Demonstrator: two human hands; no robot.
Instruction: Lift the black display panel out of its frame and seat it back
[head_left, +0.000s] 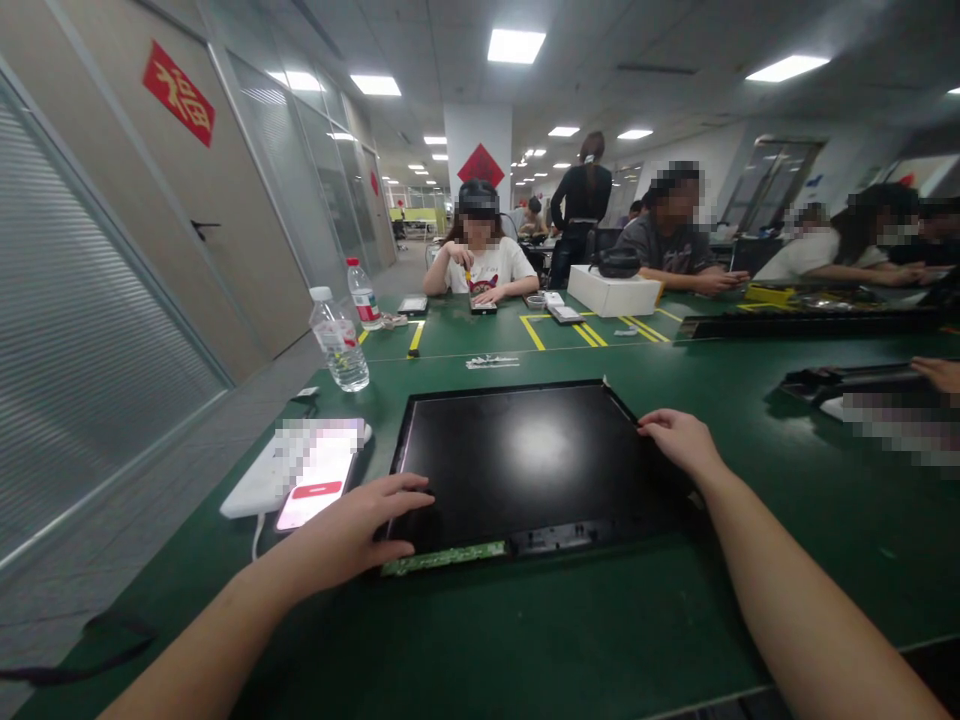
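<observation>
A flat black display panel (480,450) lies on the green table in front of me, its glossy face reflecting a ceiling light. A green circuit board strip (446,558) runs along the near left edge of its frame. My left hand (375,515) rests over the panel's left near corner, thumb and fingers stretched apart. At the right side, my right hand (681,440) has its thumb and fingertips closed on the frame's edge, near the far right corner.
To the left are a phone (322,475) on a white device with a cable, and a clear water bottle (341,340). A second bottle (364,295) stands behind. Across the table a person (484,255) works on a small device. A white box (611,290) and dark panels (810,325) lie right.
</observation>
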